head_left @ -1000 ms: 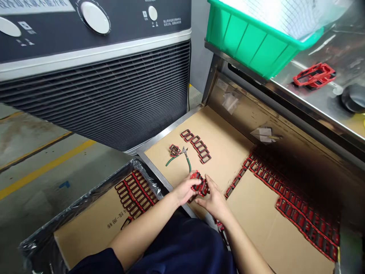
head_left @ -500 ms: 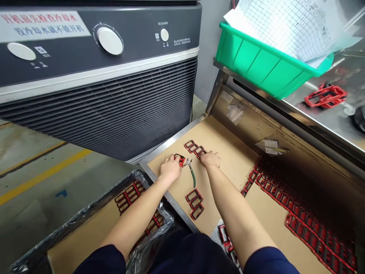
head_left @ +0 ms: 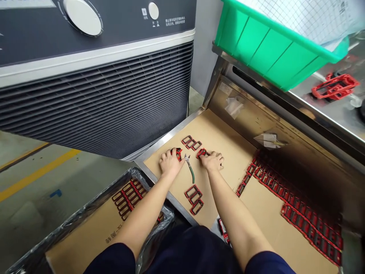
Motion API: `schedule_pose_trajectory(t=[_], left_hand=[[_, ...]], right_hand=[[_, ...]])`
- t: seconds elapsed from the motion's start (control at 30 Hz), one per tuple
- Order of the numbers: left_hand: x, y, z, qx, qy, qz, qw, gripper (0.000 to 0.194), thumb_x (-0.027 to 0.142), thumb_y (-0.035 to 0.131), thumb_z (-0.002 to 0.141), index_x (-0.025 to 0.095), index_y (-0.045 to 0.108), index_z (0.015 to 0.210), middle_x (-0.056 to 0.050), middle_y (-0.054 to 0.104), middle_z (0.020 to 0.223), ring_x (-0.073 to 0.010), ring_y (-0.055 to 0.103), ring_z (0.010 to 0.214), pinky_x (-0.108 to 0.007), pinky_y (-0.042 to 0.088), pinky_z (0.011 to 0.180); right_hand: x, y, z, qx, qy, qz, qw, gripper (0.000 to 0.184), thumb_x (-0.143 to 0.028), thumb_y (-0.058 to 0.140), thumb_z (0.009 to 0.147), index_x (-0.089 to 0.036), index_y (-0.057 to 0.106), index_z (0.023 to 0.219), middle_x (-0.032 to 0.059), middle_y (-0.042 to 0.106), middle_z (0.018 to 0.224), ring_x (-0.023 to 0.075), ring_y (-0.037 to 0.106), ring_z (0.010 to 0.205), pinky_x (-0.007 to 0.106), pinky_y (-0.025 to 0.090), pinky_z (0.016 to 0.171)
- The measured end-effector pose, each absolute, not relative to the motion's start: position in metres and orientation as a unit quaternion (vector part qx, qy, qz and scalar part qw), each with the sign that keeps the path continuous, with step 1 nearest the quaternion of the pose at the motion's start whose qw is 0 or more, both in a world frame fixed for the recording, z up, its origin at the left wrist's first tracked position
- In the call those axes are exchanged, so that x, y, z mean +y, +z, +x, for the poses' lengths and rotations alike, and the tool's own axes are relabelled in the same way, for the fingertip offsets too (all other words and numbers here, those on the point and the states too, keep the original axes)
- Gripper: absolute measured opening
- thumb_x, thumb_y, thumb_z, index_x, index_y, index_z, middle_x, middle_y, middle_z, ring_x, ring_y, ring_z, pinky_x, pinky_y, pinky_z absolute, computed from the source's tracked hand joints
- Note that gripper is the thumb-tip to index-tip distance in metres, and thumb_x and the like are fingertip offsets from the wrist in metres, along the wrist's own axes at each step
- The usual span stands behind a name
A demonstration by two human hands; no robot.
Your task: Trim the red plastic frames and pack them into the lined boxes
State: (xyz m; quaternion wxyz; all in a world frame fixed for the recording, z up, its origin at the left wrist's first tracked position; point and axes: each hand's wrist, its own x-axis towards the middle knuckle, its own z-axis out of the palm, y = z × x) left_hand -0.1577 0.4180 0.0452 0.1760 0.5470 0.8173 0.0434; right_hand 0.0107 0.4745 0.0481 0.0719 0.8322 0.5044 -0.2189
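Observation:
On the cardboard-covered bench, my left hand [head_left: 170, 163] has its fingers curled over a red-and-black frame [head_left: 178, 153], which is partly hidden beneath them. My right hand [head_left: 212, 161] grips another red-and-black frame [head_left: 201, 153] by its near right side, low over the cardboard. Between the hands lie side cutters [head_left: 191, 171] with a green handle, jaws pointing away from me. A short row of similar frames [head_left: 191, 143] rests just beyond my right hand. Nearer to me is a second small group of frames [head_left: 194, 199].
Many frames [head_left: 302, 213] line the bench's right side, by a metal back panel [head_left: 242, 110]. A green bin [head_left: 265, 49] with papers stands on the shelf above. At lower left, a plastic-lined box [head_left: 76, 217] holds more frames. A louvred machine [head_left: 114, 95] stands behind the bench.
My right hand has drawn its frame slightly away from the far row, leaving a gap. My left hand stays at its frame, its fingers shifted a little. The head view has shifted slightly.

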Motion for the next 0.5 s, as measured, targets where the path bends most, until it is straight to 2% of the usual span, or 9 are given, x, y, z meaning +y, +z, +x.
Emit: schedule_pose_trajectory(t=[0.17, 0.33, 0.5], left_hand=[[0.418, 0.043, -0.157, 0.819, 0.043, 0.546, 0.17, 0.062, 0.043, 0.063, 0.088, 0.022, 0.046, 0.144, -0.02, 0.056, 0.139, -0.0432, 0.047, 0.123, -0.057, 0.042, 0.096], [0.416, 0.044, -0.166, 0.812, 0.052, 0.549, 0.19, 0.063, 0.036, 0.064, 0.087, 0.021, 0.044, 0.145, -0.02, 0.057, 0.135, -0.0418, 0.052, 0.119, -0.052, 0.05, 0.089], [0.424, 0.047, -0.187, 0.796, 0.082, 0.561, 0.213, 0.056, 0.027, 0.067, 0.084, 0.023, 0.051, 0.137, -0.016, 0.057, 0.135, -0.0394, 0.05, 0.125, -0.049, 0.048, 0.099]], right_hand=[[0.479, 0.047, 0.006, 0.507, -0.232, 0.828, 0.062, 0.049, -0.051, 0.06, 0.095, -0.02, 0.055, 0.133, 0.0119, 0.046, 0.148, 0.0334, 0.048, 0.13, 0.056, 0.041, 0.105], [0.467, 0.051, 0.016, 0.532, -0.238, 0.812, 0.029, 0.046, -0.048, 0.062, 0.095, -0.022, 0.058, 0.132, 0.0112, 0.044, 0.15, 0.0343, 0.044, 0.134, 0.057, 0.042, 0.106], [0.462, 0.053, 0.03, 0.573, -0.252, 0.779, 0.006, 0.044, -0.047, 0.067, 0.09, -0.022, 0.062, 0.126, 0.011, 0.047, 0.146, 0.036, 0.039, 0.136, 0.057, 0.041, 0.105]])
